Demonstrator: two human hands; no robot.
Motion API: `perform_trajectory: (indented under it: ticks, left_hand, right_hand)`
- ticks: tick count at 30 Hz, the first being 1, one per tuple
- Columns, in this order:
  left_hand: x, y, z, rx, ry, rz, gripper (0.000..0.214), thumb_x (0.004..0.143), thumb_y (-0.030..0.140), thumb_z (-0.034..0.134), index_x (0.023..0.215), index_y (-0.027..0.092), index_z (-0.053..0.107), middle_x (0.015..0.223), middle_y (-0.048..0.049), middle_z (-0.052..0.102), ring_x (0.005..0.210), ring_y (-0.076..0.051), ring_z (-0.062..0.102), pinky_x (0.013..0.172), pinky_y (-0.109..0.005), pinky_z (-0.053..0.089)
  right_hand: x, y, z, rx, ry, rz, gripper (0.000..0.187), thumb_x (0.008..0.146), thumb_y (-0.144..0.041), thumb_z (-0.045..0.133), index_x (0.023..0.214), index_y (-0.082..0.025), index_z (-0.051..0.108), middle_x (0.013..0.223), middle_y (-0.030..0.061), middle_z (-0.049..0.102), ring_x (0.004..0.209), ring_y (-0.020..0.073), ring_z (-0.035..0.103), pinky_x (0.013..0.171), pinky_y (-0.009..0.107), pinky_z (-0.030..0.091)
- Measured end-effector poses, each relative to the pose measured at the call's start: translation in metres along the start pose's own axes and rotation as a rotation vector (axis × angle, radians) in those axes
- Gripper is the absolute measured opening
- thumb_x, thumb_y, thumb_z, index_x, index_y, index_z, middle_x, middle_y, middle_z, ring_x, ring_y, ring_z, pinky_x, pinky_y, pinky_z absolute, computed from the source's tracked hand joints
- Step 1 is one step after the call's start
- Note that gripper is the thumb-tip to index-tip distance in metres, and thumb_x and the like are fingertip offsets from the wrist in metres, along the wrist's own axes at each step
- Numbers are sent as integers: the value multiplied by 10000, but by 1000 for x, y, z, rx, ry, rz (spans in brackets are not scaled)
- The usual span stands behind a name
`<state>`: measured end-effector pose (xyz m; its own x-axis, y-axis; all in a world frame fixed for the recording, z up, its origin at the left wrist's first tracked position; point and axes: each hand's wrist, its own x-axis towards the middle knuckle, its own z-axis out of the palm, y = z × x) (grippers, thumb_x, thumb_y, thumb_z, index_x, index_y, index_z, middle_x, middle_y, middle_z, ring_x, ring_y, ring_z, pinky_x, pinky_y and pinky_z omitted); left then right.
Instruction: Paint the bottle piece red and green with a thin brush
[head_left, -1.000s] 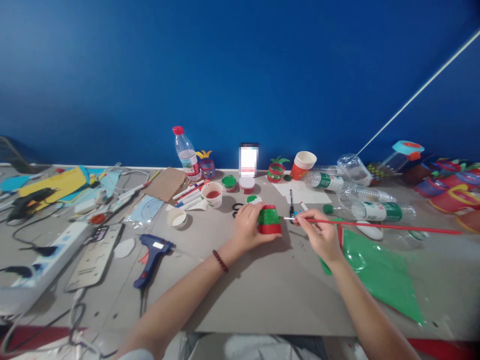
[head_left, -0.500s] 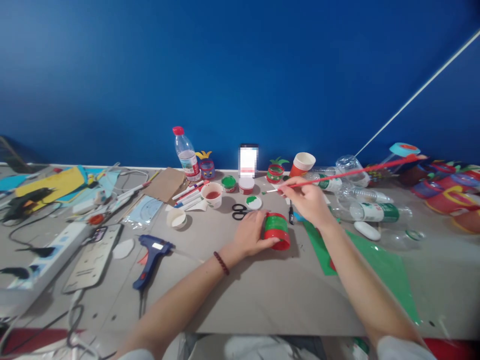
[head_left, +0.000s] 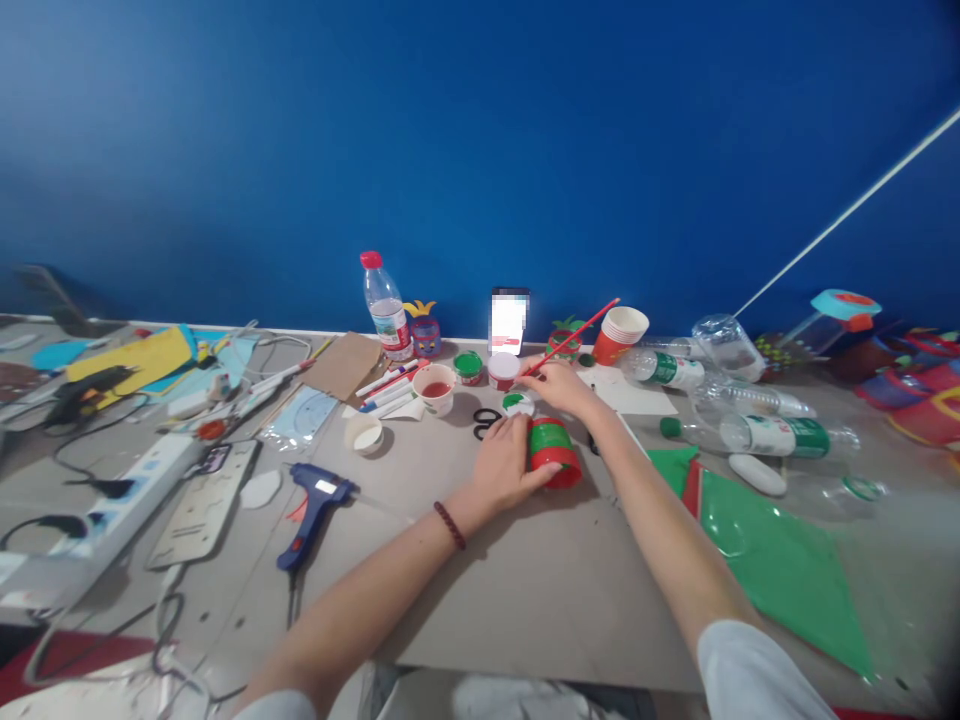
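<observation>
Lightly: my right hand [head_left: 559, 387] pinches the brush [head_left: 581, 335], tip at the lid [head_left: 517, 403]; best load little. My left hand [head_left: 504, 468] clasps the cup [head_left: 553, 452].

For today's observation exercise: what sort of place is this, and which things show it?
Probably a craft table: a blue glue gun, paint pots, and a paintbrush in the right hand.

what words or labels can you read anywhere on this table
No text here can be read.
upright bottle: red and white label, print too small.
lying bottles: green labels, blurred.
phone screen: blurred out.
glue gun: white sticker, too small.
painted cup in the left hand: no lettering shows.
</observation>
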<state>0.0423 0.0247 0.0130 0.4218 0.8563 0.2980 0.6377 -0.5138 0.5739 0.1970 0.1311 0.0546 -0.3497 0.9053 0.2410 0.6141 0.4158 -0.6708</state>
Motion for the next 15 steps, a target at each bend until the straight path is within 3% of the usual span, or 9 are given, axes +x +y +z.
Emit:
perform_trajectory:
  ticks: [15]
  left_hand:
    - [0, -1, 0, -11, -26, -56, 629, 871, 687, 450, 1196, 149, 438, 1075, -165, 647, 1020, -375, 614, 910, -517, 460]
  right_hand:
    - [-1, 0, 5, -139, -106, -10, 174, 893, -191, 599, 831, -215, 759, 931, 37, 771, 941, 214, 665, 900, 326, 457]
